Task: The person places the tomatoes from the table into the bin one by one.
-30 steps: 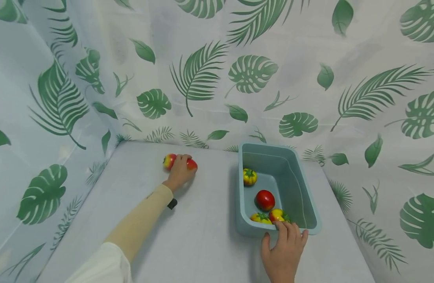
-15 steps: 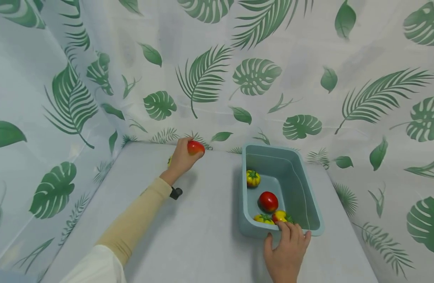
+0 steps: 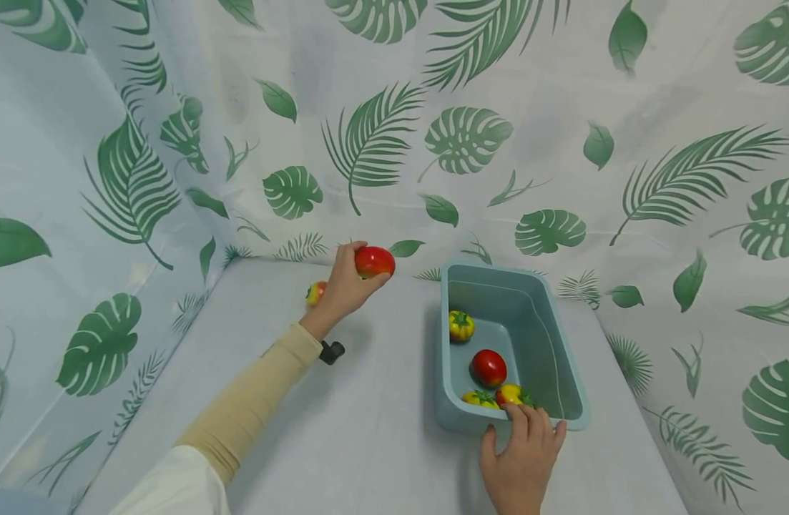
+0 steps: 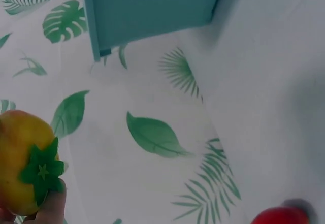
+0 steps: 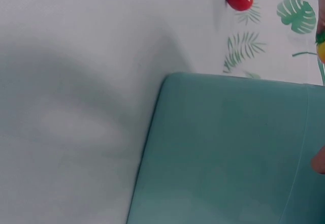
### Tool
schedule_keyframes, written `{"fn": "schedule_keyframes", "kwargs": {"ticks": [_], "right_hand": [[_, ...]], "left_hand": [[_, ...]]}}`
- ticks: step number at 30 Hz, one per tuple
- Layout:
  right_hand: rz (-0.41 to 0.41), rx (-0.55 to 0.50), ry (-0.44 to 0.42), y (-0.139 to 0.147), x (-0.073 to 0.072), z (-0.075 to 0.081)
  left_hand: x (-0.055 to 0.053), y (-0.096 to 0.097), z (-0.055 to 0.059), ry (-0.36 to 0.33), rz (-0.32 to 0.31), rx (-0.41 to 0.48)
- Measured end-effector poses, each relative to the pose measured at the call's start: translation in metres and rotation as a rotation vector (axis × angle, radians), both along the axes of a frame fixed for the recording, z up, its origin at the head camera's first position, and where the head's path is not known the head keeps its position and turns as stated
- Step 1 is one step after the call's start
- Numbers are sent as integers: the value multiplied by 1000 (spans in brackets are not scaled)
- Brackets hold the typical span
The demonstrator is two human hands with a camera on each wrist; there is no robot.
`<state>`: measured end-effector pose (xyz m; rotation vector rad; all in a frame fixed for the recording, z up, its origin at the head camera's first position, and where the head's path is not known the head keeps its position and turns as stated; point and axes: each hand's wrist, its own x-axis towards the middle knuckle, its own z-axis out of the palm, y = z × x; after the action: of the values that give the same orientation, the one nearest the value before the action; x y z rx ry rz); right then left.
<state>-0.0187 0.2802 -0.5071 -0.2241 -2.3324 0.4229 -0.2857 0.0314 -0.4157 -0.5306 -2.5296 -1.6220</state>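
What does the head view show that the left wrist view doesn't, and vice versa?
Only the head view: four fruits inside the tub, and the right hand at its rim.
Only the left wrist view: the green cap of the held fruit, face-on.
Both: that fruit, the left hand, the tub, another fruit on the table and the leaf-print backdrop.

The left hand point(image 3: 350, 286) is raised in a grip, its thumb point(image 3: 378, 281) on the near side and its fingers point(image 3: 349, 251) bent round the far side. Just behind that grip comes the bare left wrist point(image 3: 317, 322), then the sleeved left forearm point(image 3: 255, 397), slanting back and leftward. To the right of the left grip and nearer the body, the right hand point(image 3: 521, 454) shows its back, fingers hooked forward together, thumb spread leftward of them.
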Motion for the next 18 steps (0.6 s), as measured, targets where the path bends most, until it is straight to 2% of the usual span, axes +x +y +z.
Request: {"fn": "schedule_keyframes", "kwargs": {"ticks": [8,14,18], "right_hand": [[-1,-4,0,1,0,0],[-2,7,-3,1,1,0],[7,8,6,1,1,1]], "left_hand": [[8,21,2,7,-33,17],[19,43,4,28,-101,-10],[27,56,6,52,-156,8]]}}
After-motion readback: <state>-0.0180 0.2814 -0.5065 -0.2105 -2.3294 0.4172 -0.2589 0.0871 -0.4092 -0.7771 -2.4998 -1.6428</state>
